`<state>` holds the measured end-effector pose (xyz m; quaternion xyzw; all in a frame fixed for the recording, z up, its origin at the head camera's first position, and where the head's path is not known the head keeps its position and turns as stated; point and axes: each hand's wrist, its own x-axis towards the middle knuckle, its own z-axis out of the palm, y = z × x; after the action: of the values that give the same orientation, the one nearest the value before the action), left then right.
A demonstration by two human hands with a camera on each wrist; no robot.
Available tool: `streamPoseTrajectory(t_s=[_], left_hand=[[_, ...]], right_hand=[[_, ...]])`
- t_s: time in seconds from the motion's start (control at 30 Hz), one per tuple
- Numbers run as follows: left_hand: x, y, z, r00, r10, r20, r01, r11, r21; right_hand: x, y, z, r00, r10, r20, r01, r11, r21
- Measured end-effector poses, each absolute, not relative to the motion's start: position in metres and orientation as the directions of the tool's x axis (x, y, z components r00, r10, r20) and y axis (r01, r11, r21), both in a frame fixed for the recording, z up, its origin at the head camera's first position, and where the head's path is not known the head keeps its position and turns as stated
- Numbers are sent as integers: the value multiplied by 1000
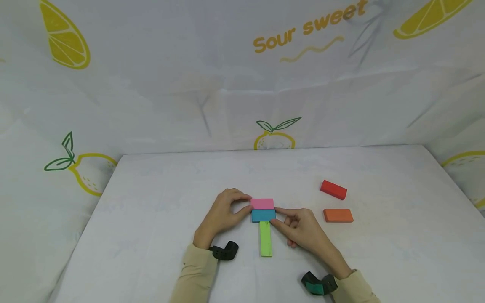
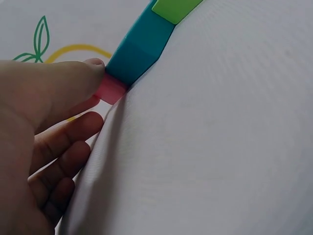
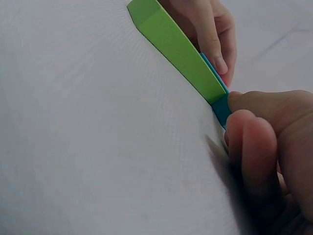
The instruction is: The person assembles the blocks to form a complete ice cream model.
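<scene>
A pink block (image 1: 262, 203) lies flush behind a blue block (image 1: 263, 216) on the white table, long sides together. From the blue block's front side a green block (image 1: 266, 239) runs toward me, making a T shape. My left hand (image 1: 226, 210) pinches the left end of the pink block between thumb and index finger, its thumb also close to the blue block's corner. At the other side my right hand (image 1: 303, 229) pinches the blue block's right end, index finger behind and thumb in front. In the left wrist view, the left hand's other fingers (image 2: 73, 159) stay off the blocks.
To the right lie a red block (image 1: 334, 190), set at a slant, and an orange block (image 1: 338, 215) nearer to me. A white cloth (image 1: 170, 118) printed with lemons hangs behind the table (image 1: 151, 189). Black wrist devices (image 1: 225, 251) sit on both wrists.
</scene>
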<state>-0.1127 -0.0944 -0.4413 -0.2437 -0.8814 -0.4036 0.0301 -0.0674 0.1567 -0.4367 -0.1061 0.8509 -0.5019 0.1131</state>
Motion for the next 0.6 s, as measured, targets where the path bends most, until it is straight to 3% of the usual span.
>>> streamPoseTrajectory(t_s=[0.6], left_hand=[[-112, -91, -444, -902, 352, 248, 416, 562, 715]], right_hand=[[-67, 156, -436, -957, -272, -97, -48, 483, -874]])
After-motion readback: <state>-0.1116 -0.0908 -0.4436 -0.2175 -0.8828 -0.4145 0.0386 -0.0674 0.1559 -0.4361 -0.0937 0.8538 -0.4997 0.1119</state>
